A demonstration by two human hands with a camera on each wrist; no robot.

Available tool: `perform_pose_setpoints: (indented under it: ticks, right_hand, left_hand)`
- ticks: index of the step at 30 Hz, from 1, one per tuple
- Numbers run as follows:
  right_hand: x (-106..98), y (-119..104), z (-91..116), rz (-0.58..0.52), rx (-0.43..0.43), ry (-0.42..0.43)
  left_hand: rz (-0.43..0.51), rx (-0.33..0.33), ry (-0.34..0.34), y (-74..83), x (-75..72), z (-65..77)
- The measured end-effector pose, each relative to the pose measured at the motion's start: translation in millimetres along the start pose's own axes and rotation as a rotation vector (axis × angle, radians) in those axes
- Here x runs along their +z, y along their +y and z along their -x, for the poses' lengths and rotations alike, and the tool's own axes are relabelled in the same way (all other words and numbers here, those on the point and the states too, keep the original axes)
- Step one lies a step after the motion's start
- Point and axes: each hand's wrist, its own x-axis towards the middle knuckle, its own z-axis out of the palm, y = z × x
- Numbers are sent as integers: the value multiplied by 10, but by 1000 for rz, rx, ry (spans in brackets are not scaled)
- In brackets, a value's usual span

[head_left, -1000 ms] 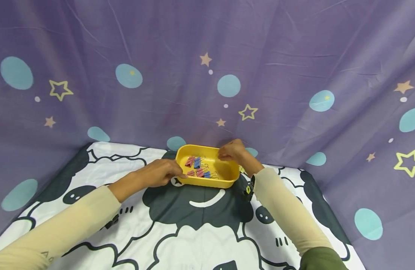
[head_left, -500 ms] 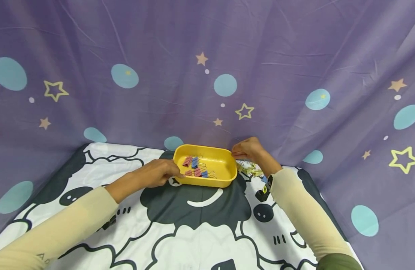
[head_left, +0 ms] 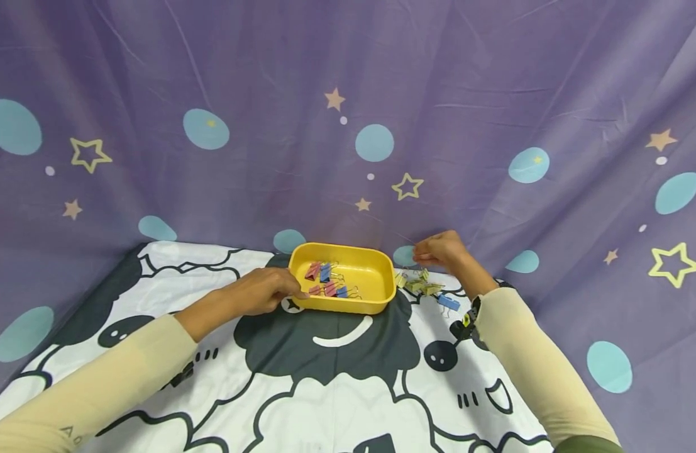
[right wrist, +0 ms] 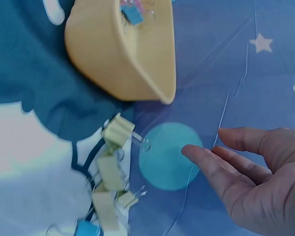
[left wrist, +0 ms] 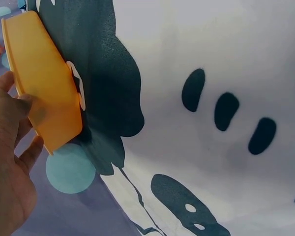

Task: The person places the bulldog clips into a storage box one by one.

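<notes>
My left hand (head_left: 268, 290) grips the near left end of a yellow plastic bin (head_left: 348, 306), thumb and fingers at its rim, as the left wrist view confirms. Inside the bin lie pink binder clips (head_left: 331, 289) and blue binder clips (head_left: 325, 273), grouped toward the left side. To the right of the bin, my right hand (head_left: 442, 248) is held above a small pile of yellow binder clips (head_left: 425, 287). Its fingers are loosely extended with nothing between them in the right wrist view. A single blue binder clip (head_left: 449, 302) lies just in front of that pile.
A black-and-white cartoon-print cloth (head_left: 336, 402) covers the table. Behind it hangs a purple curtain (head_left: 302, 176) with stars and blue dots, close to the bin's far side. Dark straps with small devices sit on both wrists.
My right hand has moved from over the bin's right end out to the right, past its rim. More of the yellow clips and the loose blue clip now show. The left hand keeps its grip.
</notes>
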Motion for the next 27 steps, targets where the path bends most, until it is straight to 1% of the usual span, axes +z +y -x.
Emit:
perform_pose_setpoints:
  ticks: [6,12,18,22,27]
  right_hand:
    - [-125,127,39,17,31,29]
    - [-294,232,85,116,41,53]
    - [-438,320,181,188,62,51]
    - [-531,385,237,262,89,78]
    - [-621,479,265,425,115,87]
  left_hand:
    - [-15,2,4,-1,9,9]
    - [-9,4,-8,-6,9,-15]
    - [-3,7,-10,-8,-11,-27]
    - [-1,2,-19,-4,-10,-28]
    - [-7,0,-28,-2,-5,-26]
